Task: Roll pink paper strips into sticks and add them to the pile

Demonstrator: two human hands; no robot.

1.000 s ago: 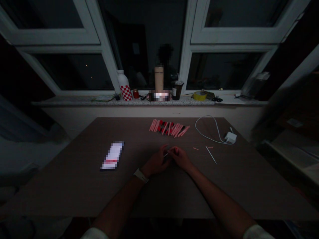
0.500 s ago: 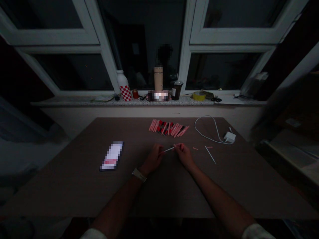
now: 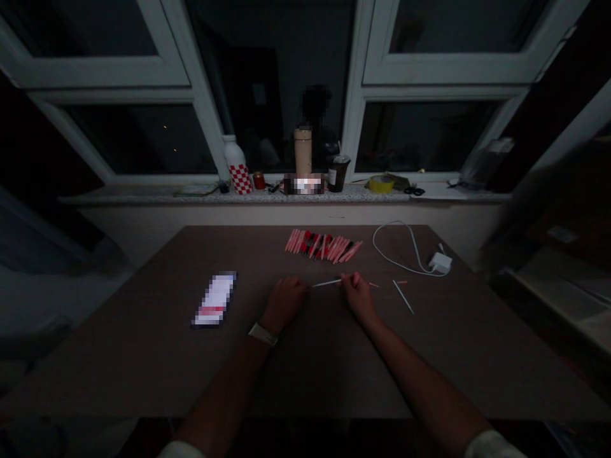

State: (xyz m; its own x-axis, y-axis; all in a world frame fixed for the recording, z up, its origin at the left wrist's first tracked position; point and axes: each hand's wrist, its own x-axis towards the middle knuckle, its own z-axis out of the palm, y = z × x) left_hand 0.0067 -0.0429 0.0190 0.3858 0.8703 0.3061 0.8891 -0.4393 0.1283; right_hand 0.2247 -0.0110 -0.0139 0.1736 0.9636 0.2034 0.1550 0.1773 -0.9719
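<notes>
My right hand point(image 3: 358, 296) is pinching one end of a thin white plastic stick point(image 3: 327, 283) between its fingertips, and the stick lies almost level just above the dark brown tabletop point(image 3: 143, 343), between my two hands. My left hand point(image 3: 285, 304) is loosely curled close to the stick's other end, though in this dim light I cannot tell whether it touches it. A white strap point(image 3: 263, 334) circles my left wrist.

Most of the work material lies in a tight heap of slender pink-and-black sticks point(image 3: 323, 246) ahead of my hands. Only a few things lie apart from it: two short pink pieces point(image 3: 373, 284) and a long thin white stick point(image 3: 403, 296) to my right.

Farther right, a white charging cable point(image 3: 384, 245) loops to a white square power adapter point(image 3: 440, 262). To my left lies a flat rectangular object point(image 3: 214, 299), too pixelated to identify. None of these touches the stick in my hand.

Beyond the table, a pale stone windowsill point(image 3: 143, 199) holds a red-and-white checked bottle point(image 3: 237, 166), a tan flask point(image 3: 302, 151) and a yellow tape roll point(image 3: 381, 184)
</notes>
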